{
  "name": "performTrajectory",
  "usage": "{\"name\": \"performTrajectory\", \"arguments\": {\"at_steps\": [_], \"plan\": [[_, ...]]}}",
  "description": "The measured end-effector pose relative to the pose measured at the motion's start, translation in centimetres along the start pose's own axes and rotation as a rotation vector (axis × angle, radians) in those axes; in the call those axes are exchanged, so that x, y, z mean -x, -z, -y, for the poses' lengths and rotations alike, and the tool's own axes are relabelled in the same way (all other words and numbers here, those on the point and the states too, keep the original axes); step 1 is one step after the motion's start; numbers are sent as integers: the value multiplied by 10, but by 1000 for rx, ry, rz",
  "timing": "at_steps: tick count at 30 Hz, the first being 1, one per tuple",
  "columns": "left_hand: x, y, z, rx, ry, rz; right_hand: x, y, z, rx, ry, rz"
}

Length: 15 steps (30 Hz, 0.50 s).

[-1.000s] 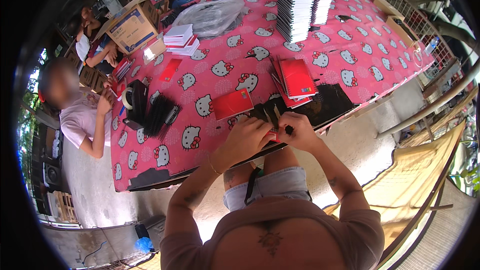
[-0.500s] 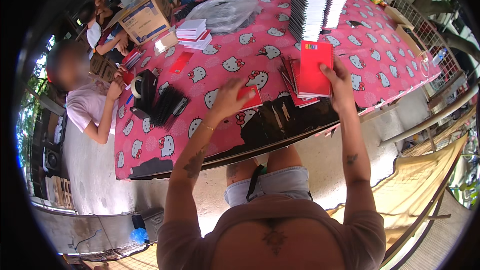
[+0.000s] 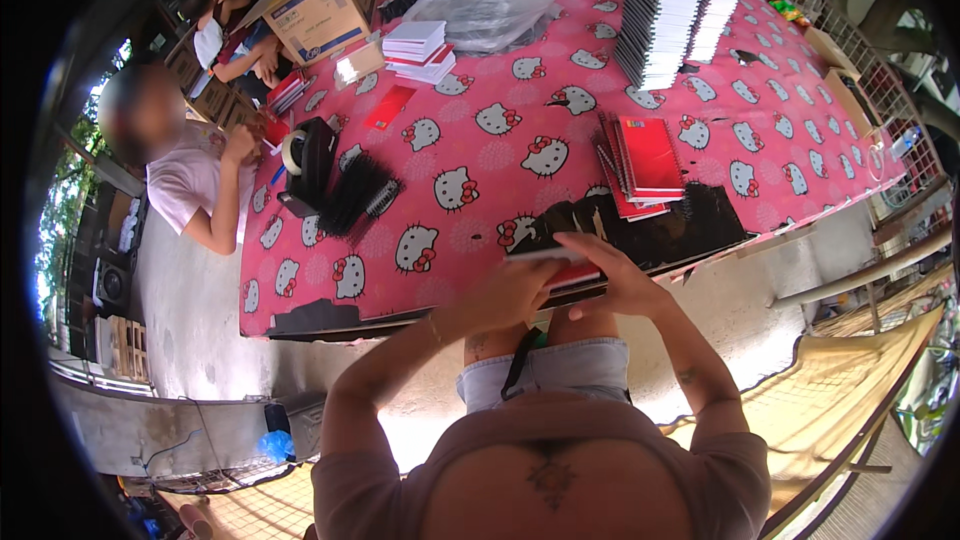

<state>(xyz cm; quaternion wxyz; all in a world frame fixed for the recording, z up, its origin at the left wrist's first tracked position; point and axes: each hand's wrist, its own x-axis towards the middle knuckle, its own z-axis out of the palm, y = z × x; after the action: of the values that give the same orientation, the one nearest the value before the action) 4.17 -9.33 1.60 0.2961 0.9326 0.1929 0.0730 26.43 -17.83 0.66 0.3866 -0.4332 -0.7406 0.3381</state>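
Note:
A small red notebook (image 3: 577, 274) with pale page edges is at the table's near edge, in front of my body. My left hand (image 3: 512, 292) is closed on its left side. On the opposite side is my right hand (image 3: 628, 282), its fingers stretched over the notebook and its thumb apart below; whether it touches is hard to tell. Beyond my right hand, a low stack of red spiral notebooks (image 3: 650, 158) lies slightly fanned on the table.
Tall stacks of spiral notebooks (image 3: 655, 25) stand at the far right. Leftward are a black tape dispenser (image 3: 308, 165), a bundle of black coils (image 3: 358, 197), white-paged pads (image 3: 415, 47), clear plastic (image 3: 485, 15) and a cardboard box (image 3: 318, 20). A co-worker (image 3: 195, 175) stands at the left.
The red notebook my right hand held now lies on the right stack. The small notebook under my left hand has come to the near edge, and both hands have drawn together around it.

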Motion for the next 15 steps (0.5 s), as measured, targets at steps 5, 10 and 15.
{"name": "performTrajectory", "arguments": {"at_steps": [5, 10, 15], "plan": [[-28, 22, 7, -50, -4, 117, 0, -21, -20, -75, -54, -305], [-42, 46, 7, 102, 54, 206, -4, -29, -36, -17, -95, -538], [-37, 64, 13, 107, -64, -65, -8, -28, -42, -110, -147, -588]]}}
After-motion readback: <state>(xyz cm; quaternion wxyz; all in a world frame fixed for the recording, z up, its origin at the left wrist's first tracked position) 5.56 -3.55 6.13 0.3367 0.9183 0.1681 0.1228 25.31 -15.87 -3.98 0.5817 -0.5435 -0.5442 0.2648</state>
